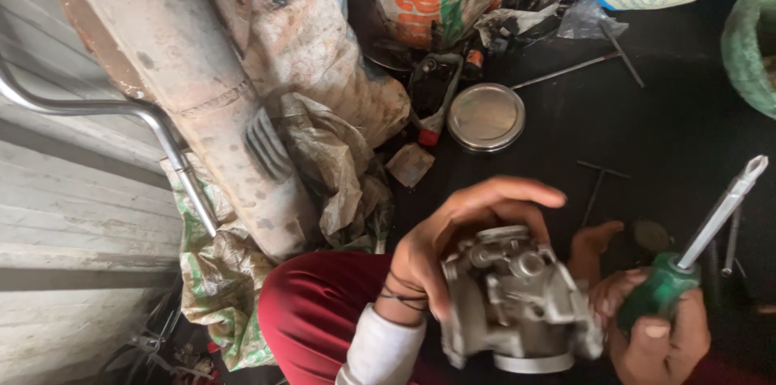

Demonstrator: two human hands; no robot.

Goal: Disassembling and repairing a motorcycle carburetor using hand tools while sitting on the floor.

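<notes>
Carburetor (517, 304): grey metal body low in view, over the red-clad lap.
Left hand (453, 243): fingers (517, 189) clasped round its top and left side.
Right hand (659, 336): clenched on a green-handled screwdriver (695, 247), shaft angled up-right.
Open room: dark floor (671, 126) beyond; round tin lid (486, 116), dusty sacks (323, 69) crowd the left.

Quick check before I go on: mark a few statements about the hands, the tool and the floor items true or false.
1. The left hand holds the grey cast-metal carburettor body. True.
2. The right hand grips a red-handled hammer. False: it grips a green-handled screwdriver.
3. A round shiny metal lid lies on the dark floor. True.
4. The screwdriver's tip is inside the carburettor. False: the tip points up and away, clear of it.
</notes>
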